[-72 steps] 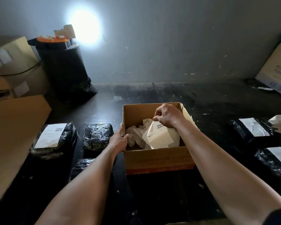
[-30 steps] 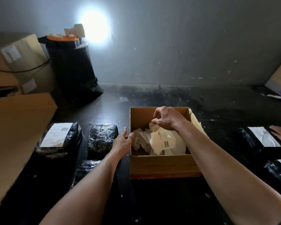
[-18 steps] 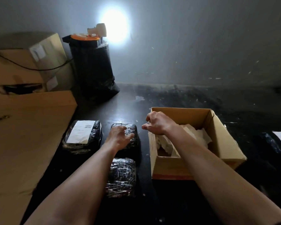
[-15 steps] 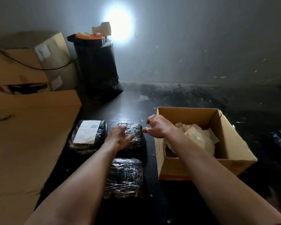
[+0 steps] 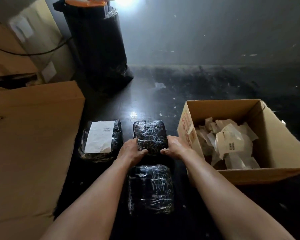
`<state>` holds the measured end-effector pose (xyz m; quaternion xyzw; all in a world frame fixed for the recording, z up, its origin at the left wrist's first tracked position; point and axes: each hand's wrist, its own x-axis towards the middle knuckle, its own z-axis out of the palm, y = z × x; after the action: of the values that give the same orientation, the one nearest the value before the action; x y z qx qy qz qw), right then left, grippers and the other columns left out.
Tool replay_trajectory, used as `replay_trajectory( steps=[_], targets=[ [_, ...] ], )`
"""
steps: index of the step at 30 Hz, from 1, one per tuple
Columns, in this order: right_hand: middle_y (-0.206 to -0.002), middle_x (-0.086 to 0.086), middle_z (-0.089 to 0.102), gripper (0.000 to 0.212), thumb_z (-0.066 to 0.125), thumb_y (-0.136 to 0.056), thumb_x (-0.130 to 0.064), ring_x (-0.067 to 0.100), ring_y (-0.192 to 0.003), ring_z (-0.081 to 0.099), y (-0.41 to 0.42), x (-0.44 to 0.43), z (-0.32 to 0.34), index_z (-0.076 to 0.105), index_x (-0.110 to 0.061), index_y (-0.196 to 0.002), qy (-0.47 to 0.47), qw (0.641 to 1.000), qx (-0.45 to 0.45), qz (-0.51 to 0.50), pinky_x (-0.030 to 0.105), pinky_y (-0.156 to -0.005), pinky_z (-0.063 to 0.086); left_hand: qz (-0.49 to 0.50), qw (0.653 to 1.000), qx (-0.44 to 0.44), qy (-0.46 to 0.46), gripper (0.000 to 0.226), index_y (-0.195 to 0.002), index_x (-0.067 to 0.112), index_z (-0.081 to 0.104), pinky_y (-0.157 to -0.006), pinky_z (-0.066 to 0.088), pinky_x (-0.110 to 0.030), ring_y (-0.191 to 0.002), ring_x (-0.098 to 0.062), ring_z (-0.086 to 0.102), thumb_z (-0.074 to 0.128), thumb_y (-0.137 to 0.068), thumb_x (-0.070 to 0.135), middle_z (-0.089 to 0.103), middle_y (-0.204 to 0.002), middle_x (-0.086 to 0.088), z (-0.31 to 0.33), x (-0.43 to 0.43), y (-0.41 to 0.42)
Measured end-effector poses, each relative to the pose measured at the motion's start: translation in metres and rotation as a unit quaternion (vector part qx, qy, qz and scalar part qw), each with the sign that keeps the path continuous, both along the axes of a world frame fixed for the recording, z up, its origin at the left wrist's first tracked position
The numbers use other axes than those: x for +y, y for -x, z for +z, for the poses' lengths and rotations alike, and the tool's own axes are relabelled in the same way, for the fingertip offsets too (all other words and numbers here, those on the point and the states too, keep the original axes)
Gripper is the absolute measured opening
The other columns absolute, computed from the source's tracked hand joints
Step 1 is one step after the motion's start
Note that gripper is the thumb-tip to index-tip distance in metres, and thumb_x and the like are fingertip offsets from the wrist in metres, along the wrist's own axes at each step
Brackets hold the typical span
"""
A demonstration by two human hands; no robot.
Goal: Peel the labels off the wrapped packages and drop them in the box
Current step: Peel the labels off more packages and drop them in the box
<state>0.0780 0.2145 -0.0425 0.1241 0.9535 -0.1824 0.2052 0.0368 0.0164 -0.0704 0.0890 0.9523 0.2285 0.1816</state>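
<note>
Moved from box [image 5: 260, 175], left hand [image 5: 132, 151], right hand [image 5: 176, 148] grip package [image 5: 150, 135]; dark floor [image 5: 154, 101].

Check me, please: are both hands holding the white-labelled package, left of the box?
Not quite: the head view shows the left hand and right hand holding the plain black package left of the box; the labelled package lies beside it, untouched.

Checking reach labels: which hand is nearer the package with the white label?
Left. The left hand grips the left side of the middle package, close beside the labelled package; the right hand grips the opposite side, farther off.
</note>
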Motion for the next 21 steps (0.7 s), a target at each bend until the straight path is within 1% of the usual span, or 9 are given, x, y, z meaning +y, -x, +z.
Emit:
replay_trajectory(
  steps=[2, 4, 5, 7, 10, 13, 17, 19, 21],
  targets=[
    [-0.135, 0.014, 0.058, 0.071, 0.073, -0.085, -0.054, 0.034, -0.121, 0.058, 0.006, -0.001, -0.015, 0.048, -0.009, -0.134, 0.012, 1.000, -0.007, -0.022, 0.041, -0.098, 0.050, 0.017, 1.000, -0.016, -0.021, 0.077, -0.143, 0.011, 0.046, -0.106, 0.047, -0.041, -0.124, -0.029, 0.056, 0.076, -0.083, 0.049, 0.059, -0.135, -0.012, -0.012, 0.000, 0.005],
    [-0.146, 0.014, 0.049, 0.093, 0.075, -0.081, -0.059, 0.034, -0.130, 0.052, 0.012, -0.001, -0.028, 0.034, -0.011, -0.149, 0.025, 0.998, -0.024, -0.042, 0.045, -0.105, 0.047, 0.034, 0.998, -0.037, -0.038, 0.083, -0.147, 0.010, 0.040, -0.108, 0.044, -0.039, -0.128, -0.030, 0.052, 0.079, -0.082, 0.045, 0.055, -0.138, -0.014, -0.023, 0.001, 0.010],
    [-0.153, 0.014, 0.042, 0.103, 0.076, -0.080, -0.059, 0.034, -0.136, 0.047, 0.015, -0.001, -0.033, 0.024, -0.013, -0.155, 0.034, 0.997, -0.034, -0.052, 0.045, -0.108, 0.045, 0.043, 0.997, -0.048, -0.047, 0.092, -0.153, 0.008, 0.033, -0.110, 0.041, -0.038, -0.133, -0.031, 0.048, 0.080, -0.082, 0.044, 0.051, -0.144, -0.015, -0.028, 0.002, 0.013],
    [-0.161, 0.012, 0.029, 0.118, 0.079, -0.077, -0.058, 0.034, -0.144, 0.037, 0.019, 0.000, -0.042, 0.006, -0.018, -0.161, 0.054, 0.995, -0.047, -0.067, 0.047, -0.113, 0.040, 0.059, 0.993, -0.069, -0.072, 0.111, -0.159, 0.008, 0.019, -0.113, 0.037, -0.036, -0.140, -0.030, 0.042, 0.083, -0.077, 0.046, 0.043, -0.152, -0.015, -0.036, 0.002, 0.019],
    [-0.163, 0.011, 0.021, 0.131, 0.085, -0.072, -0.053, 0.033, -0.149, 0.026, 0.027, 0.002, -0.054, -0.007, -0.025, -0.160, 0.081, 0.992, -0.058, -0.081, 0.049, -0.117, 0.033, 0.080, 0.986, -0.099, -0.110, 0.132, -0.162, 0.012, 0.007, -0.113, 0.040, -0.039, -0.139, -0.029, 0.043, 0.091, -0.066, 0.046, 0.043, -0.153, -0.013, -0.047, 0.003, 0.028],
    [-0.163, 0.013, 0.018, 0.139, 0.088, -0.069, -0.049, 0.035, -0.150, 0.021, 0.034, 0.004, -0.063, -0.017, -0.032, -0.158, 0.109, 0.987, -0.061, -0.100, 0.052, -0.119, 0.029, 0.094, 0.978, -0.119, -0.144, 0.145, -0.161, 0.020, -0.005, -0.116, 0.038, -0.039, -0.144, -0.026, 0.039, 0.097, -0.060, 0.038, 0.035, -0.160, -0.009, -0.053, 0.005, 0.034],
    [-0.163, 0.017, 0.015, 0.142, 0.088, -0.069, -0.049, 0.039, -0.150, 0.017, 0.037, 0.008, -0.070, -0.027, -0.041, -0.152, 0.151, 0.980, -0.077, -0.106, 0.054, -0.119, 0.027, 0.085, 0.972, -0.143, -0.167, 0.142, -0.159, 0.030, -0.013, -0.120, 0.032, -0.038, -0.150, -0.024, 0.029, 0.094, -0.066, 0.027, 0.020, -0.167, -0.003, -0.059, 0.007, 0.039],
    [-0.164, 0.017, 0.012, 0.140, 0.087, -0.071, -0.046, 0.040, -0.151, 0.015, 0.037, 0.008, -0.071, -0.028, -0.043, -0.151, 0.168, 0.976, -0.078, -0.111, 0.055, -0.119, 0.026, 0.094, 0.968, -0.151, -0.177, 0.140, -0.158, 0.034, -0.013, -0.119, 0.035, -0.039, -0.148, -0.024, 0.032, 0.094, -0.068, 0.024, 0.022, -0.166, -0.003, -0.061, 0.008, 0.039],
    [-0.166, 0.015, 0.007, 0.138, 0.087, -0.073, -0.042, 0.040, -0.152, 0.012, 0.037, 0.007, -0.070, -0.026, -0.043, -0.152, 0.179, 0.974, -0.076, -0.119, 0.055, -0.120, 0.025, 0.110, 0.964, -0.154, -0.189, 0.139, -0.158, 0.035, -0.010, -0.116, 0.038, -0.038, -0.146, -0.024, 0.037, 0.094, -0.067, 0.021, 0.029, -0.164, -0.004, -0.062, 0.007, 0.038]
  ],
)
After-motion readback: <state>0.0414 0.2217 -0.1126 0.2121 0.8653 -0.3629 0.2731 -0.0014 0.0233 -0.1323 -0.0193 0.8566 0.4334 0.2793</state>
